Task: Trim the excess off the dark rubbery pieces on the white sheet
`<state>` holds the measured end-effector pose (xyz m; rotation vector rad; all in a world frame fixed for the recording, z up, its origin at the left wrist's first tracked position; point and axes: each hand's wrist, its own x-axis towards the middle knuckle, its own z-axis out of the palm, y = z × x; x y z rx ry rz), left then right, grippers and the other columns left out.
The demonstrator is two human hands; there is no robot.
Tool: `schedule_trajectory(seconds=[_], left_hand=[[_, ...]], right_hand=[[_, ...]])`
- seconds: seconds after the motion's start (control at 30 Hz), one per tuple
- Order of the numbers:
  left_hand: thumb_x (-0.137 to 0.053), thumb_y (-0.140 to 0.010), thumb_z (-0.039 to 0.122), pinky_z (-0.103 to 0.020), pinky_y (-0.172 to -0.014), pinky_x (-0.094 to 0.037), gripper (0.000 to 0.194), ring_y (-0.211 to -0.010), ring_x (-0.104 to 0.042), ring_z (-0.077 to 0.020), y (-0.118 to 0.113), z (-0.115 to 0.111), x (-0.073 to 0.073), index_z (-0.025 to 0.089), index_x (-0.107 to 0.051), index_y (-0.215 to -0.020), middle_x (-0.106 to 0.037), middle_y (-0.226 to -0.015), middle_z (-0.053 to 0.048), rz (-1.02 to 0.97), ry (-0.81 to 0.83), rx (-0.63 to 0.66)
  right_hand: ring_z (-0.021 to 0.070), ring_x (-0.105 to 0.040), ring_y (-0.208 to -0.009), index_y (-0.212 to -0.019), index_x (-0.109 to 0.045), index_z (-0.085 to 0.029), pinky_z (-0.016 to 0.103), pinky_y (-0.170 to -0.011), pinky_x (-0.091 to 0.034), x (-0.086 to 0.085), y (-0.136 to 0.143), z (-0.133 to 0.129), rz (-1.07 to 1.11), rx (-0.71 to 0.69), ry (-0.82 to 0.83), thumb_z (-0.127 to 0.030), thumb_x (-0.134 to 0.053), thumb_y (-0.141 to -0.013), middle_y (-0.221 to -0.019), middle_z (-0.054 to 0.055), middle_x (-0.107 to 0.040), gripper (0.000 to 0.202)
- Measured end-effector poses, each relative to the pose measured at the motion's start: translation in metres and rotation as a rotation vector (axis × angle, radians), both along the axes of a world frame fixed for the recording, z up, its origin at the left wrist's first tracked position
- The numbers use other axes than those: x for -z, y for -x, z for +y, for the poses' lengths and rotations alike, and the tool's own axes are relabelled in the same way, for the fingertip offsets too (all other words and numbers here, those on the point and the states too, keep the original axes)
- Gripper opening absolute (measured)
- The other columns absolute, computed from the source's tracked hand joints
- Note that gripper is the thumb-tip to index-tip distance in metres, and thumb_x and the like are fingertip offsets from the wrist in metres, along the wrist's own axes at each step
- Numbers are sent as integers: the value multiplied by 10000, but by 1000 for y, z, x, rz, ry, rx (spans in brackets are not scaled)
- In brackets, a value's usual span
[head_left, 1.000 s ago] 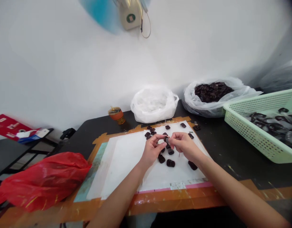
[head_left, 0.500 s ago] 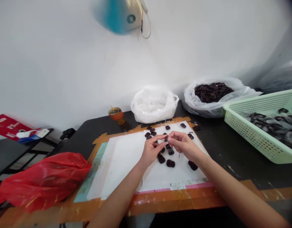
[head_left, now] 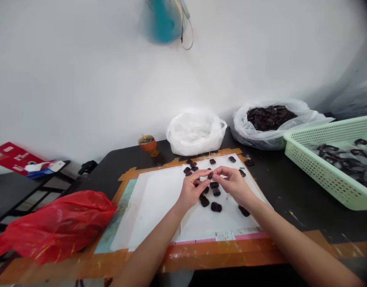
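Between the fingertips of both hands is a small dark brown piece [head_left: 210, 175], rounded and glossy; its exact kind is not clear. My left hand [head_left: 193, 188] pinches it from the left with thumb and forefinger. From the right, the thumb and forefinger of my right hand [head_left: 232, 182] close on the same piece. Below and around the hands, several similar dark pieces [head_left: 216, 207] lie scattered on white paper [head_left: 159, 203]. Some of them are partly covered by my fingers.
A white plastic bag [head_left: 196, 133] and a bag of dark pieces [head_left: 270, 118] stand along the wall. On the right sits a green basket [head_left: 323, 169] holding dark parts. An orange-brown cup [head_left: 149, 145] is at the back left, a red bag [head_left: 60, 227] at the left.
The view has shifted slightly. My right hand's fingers have drawn a little closer in around the piece; both hands stay at nearly the same spot over the paper.
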<state>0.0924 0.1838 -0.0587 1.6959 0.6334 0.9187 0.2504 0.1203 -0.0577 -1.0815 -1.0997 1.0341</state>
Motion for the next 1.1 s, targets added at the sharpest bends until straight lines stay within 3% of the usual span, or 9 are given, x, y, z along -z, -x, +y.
schedule_trajectory(seconds=[0.13,0.27,0.4,0.7,0.83,0.93,1.1], left_hand=[[-671,-782,273,-173,-510,-396,262,-709,-579,-110,0,0,-1,188,-697,-1028,-644,-1092,-92,2,14,-47],[-686,-768,282,-170,-462,-346,284,-512,-466,-35,-1,-3,-3,178,-673,-1033,-654,-1045,-77,18,55,-86],[-692,-759,271,-173,-513,-386,252,-612,-546,-75,-2,-5,-5,164,-664,-985,-655,-1004,-71,-3,62,-89],[-710,-740,285,-188,-519,-401,225,-648,-563,-104,-3,-4,-5,154,-689,-923,-663,-941,-70,-46,70,-98],[-711,-749,311,-169,-413,-305,244,-450,-415,-32,-4,-3,-1,155,-667,-931,-626,-744,-12,-53,152,-83],[-706,-755,354,-162,-348,-217,280,-360,-296,-10,-5,-4,5,157,-626,-938,-513,-562,52,-87,277,-41],[-707,-753,384,-155,-328,-186,300,-336,-264,-5,-8,-5,10,156,-590,-907,-440,-505,82,-163,383,19]], right_hand=[[37,-249,-432,-827,-595,-166,198,-381,-171,0,3,0,124,-39,20,-441,-666,-776,-652,-25,-485,288],[28,-250,-411,-860,-575,-175,192,-364,-163,0,4,0,207,-67,63,-421,-700,-732,-683,-26,-517,304],[30,-254,-412,-786,-568,-159,195,-367,-158,1,5,0,193,-36,68,-412,-700,-736,-629,-32,-478,289],[43,-266,-431,-786,-596,-158,204,-377,-181,2,8,1,143,44,52,-481,-681,-744,-642,-14,-500,337],[33,-223,-404,-764,-586,-153,206,-371,-163,1,7,1,243,-18,67,-472,-688,-741,-575,-38,-459,335],[29,-232,-393,-713,-565,-151,206,-368,-148,2,6,2,245,5,88,-456,-709,-720,-561,-36,-470,337],[38,-270,-380,-638,-495,-167,202,-361,-150,1,9,2,255,69,133,-447,-700,-710,-537,-29,-492,354]])
